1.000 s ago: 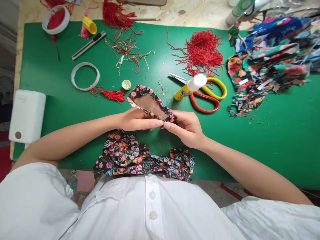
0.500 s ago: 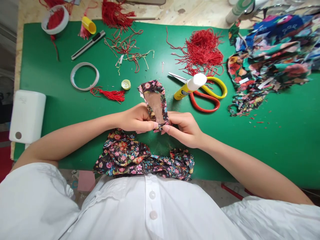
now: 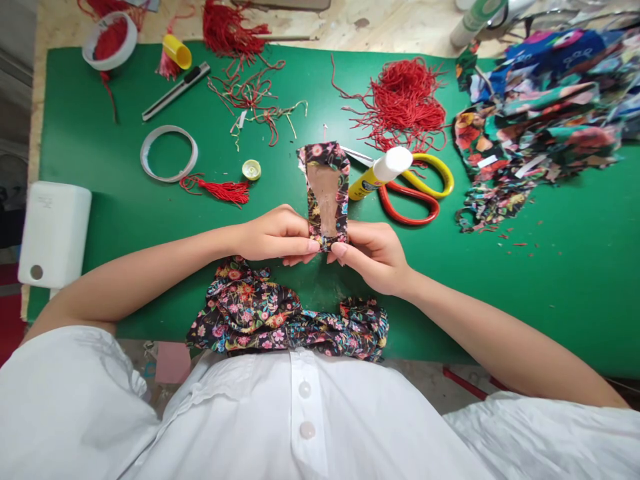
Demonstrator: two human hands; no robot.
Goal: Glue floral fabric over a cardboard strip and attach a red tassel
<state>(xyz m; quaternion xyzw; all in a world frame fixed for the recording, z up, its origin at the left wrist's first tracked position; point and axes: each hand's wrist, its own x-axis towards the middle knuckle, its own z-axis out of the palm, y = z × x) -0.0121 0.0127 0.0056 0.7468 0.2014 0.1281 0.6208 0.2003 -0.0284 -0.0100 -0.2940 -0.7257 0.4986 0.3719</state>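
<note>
Cloth framing a brown panel, pinched at its near edge by the left hand and right hand, hovers above a green mat strewn with red thread on the wooden desk.

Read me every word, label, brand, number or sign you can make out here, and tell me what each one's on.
No text is legible.
Yellow glue stick: label printing, too small and blurred to read.
White plastic case: faint small print near the top, unreadable.
Green-and-white tube: pale marks, too blurred to read.
Floral piece in the hands: no lettering visible.
</note>
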